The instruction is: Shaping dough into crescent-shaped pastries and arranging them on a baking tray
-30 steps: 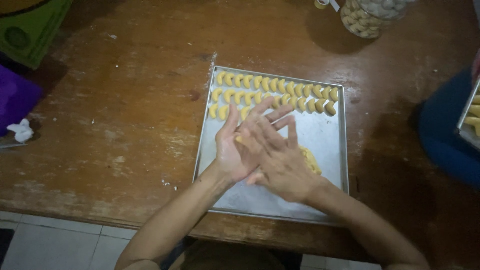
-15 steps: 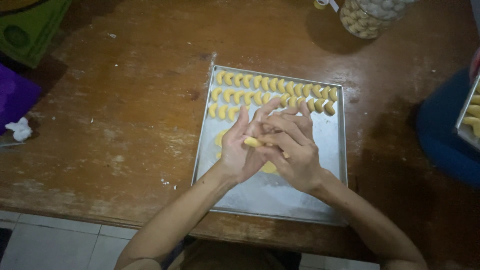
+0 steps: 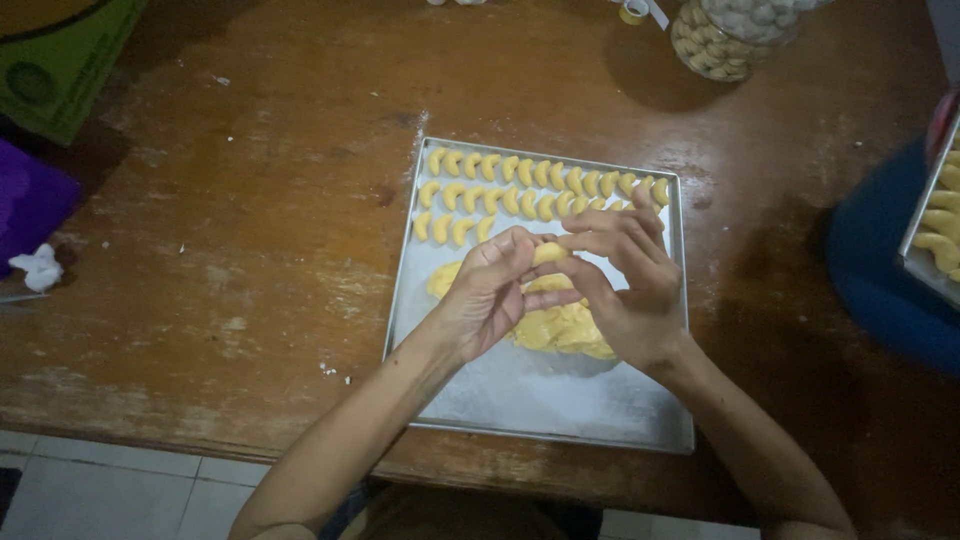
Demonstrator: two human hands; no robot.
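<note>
My left hand (image 3: 487, 295) and my right hand (image 3: 625, 280) meet over a metal baking tray (image 3: 660, 425) lined with white paper. Between their fingertips they pinch a small piece of yellow dough (image 3: 548, 253). A larger lump of yellow dough (image 3: 560, 328) lies on the paper just below the hands. Rows of small curved yellow dough crescents (image 3: 530, 185) fill the far end of the tray; my right hand covers part of the nearest row.
The tray sits on a worn brown wooden table (image 3: 230, 220). A clear jar of round cookies (image 3: 735, 35) stands at the back. Another tray of crescents (image 3: 940, 225) shows at the right edge, a blue thing below it. A green box (image 3: 55, 55) and purple item (image 3: 25, 205) lie left.
My palms were pressed flat together rolling dough; now the fingers have curled in and pinch a small dough piece at the fingertips. The dough lump on the tray is now uncovered.
</note>
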